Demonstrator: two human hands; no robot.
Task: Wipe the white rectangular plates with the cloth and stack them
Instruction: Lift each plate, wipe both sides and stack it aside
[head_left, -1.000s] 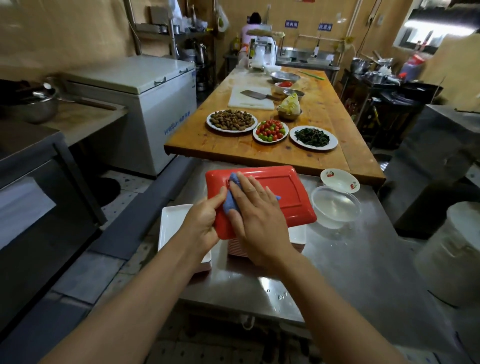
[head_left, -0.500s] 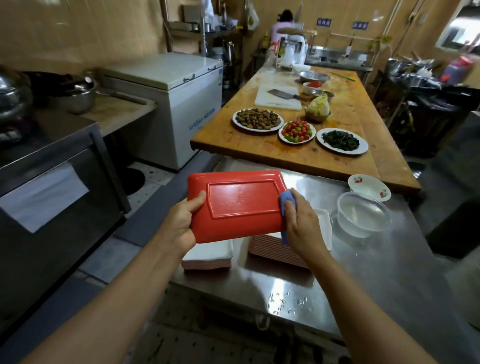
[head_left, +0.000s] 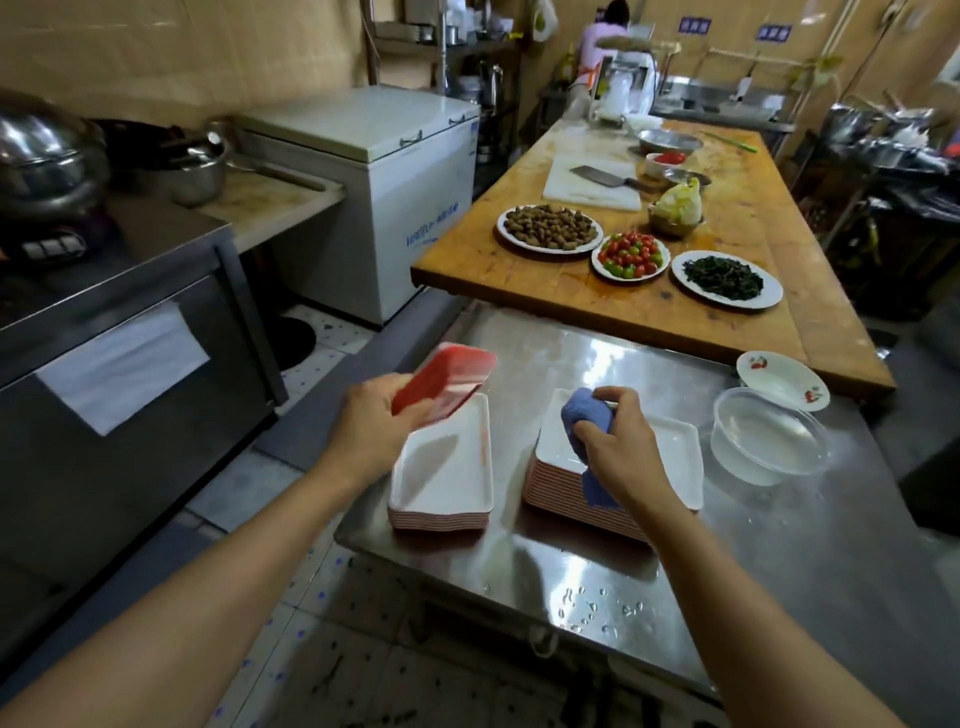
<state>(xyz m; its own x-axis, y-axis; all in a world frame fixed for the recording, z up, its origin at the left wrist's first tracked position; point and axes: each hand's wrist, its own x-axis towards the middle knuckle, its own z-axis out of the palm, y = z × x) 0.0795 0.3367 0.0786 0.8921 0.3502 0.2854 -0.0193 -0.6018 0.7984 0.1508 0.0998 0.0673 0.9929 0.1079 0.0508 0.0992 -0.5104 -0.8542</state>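
My left hand (head_left: 371, 431) grips a rectangular plate (head_left: 447, 379) by its near edge; its red underside faces up and it tilts, blurred, over the far end of the left stack of plates (head_left: 447, 478), white inside and red outside. My right hand (head_left: 621, 447) holds a bunched blue cloth (head_left: 587, 421) above the right stack of plates (head_left: 670, 452), and a corner of the cloth hangs down over that stack's near edge.
Both stacks stand on a wet steel table (head_left: 571, 571). A clear bowl of water (head_left: 769, 436) and a small flowered dish (head_left: 779, 379) sit to the right. Behind, a wooden table (head_left: 519, 275) carries plates of food. A person works at the far end.
My right hand let go of the plate and drew back with the cloth over the right stack. My left hand swung the plate left and down toward the left stack.
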